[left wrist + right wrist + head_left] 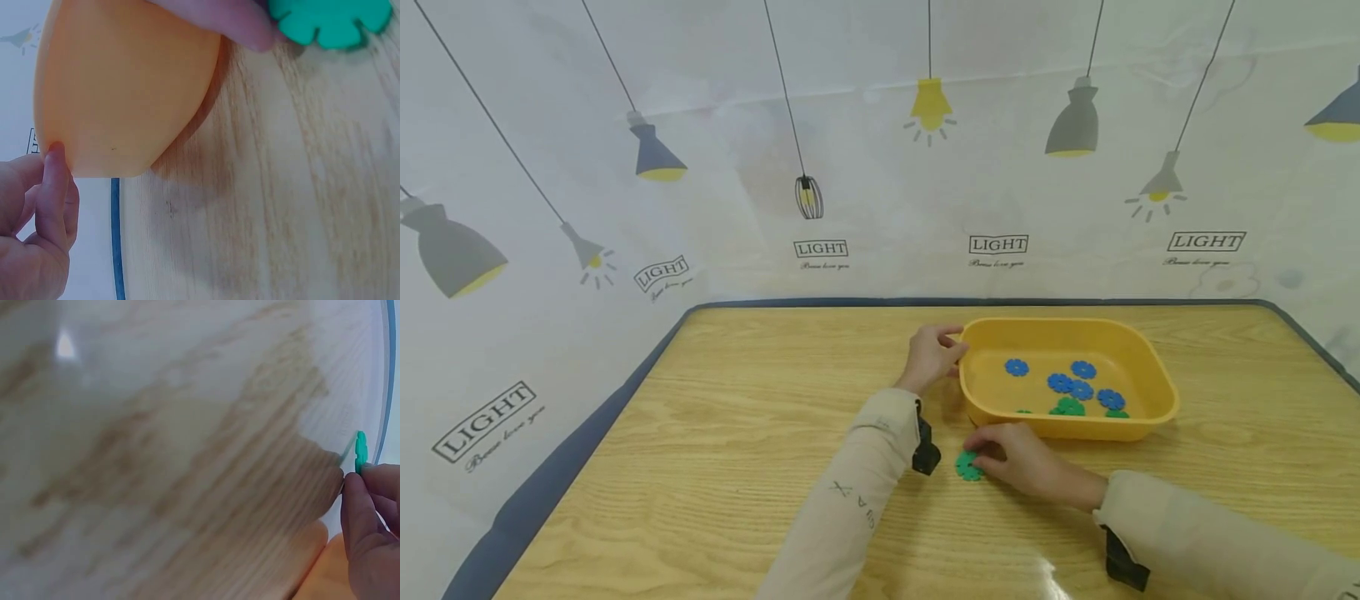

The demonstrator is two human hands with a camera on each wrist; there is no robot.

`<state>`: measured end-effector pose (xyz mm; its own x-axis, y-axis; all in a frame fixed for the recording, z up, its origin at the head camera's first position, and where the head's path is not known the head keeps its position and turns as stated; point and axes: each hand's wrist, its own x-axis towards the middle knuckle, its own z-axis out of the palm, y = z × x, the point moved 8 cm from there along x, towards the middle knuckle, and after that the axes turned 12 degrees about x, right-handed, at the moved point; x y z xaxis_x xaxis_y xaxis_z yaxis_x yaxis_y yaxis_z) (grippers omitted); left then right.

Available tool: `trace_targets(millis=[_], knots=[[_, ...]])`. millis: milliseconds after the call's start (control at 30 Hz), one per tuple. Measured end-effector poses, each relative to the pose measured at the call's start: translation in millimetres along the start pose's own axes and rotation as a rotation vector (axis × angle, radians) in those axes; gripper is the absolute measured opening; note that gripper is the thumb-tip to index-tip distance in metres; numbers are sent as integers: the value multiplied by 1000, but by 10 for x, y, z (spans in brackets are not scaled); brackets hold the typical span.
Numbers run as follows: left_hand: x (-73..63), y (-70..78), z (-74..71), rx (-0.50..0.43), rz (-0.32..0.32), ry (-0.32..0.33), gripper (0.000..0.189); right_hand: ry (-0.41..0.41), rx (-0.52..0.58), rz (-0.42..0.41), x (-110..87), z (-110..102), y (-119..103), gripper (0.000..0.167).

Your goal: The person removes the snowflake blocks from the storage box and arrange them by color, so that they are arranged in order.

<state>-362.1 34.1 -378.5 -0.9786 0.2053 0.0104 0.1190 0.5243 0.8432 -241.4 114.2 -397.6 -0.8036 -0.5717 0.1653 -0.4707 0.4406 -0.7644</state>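
A yellow plastic basin stands on the wooden table, with several blue and green notched discs inside. At its left end, my left hand holds the rim between thumb and fingers; in the left wrist view a fingertip of that hand lies against the outer wall. My right hand, in front of the basin, pinches a green flower-shaped disc by its edge. Edge-on, the same green disc shows between the right thumb and finger in the right wrist view.
Inside the basin, blue discs lie toward the middle and green discs near the front wall, partly hidden by it. A wall covering printed with lamps rises behind the table. Each wrist wears a black device.
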Motion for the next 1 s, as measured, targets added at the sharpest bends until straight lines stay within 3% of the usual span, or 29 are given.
trace_targets(millis=[667, 833, 1000], knots=[[-5, 2, -2, -4, 1, -4, 34, 42, -6, 2, -59, -69, -28, 16], [-3, -1, 1, -1, 0, -3, 34, 41, 29, 8, -83, -92, -48, 16], [-4, 0, -1, 8, 2, 1, 34, 39, 142, 3, -119, -153, -125, 15]])
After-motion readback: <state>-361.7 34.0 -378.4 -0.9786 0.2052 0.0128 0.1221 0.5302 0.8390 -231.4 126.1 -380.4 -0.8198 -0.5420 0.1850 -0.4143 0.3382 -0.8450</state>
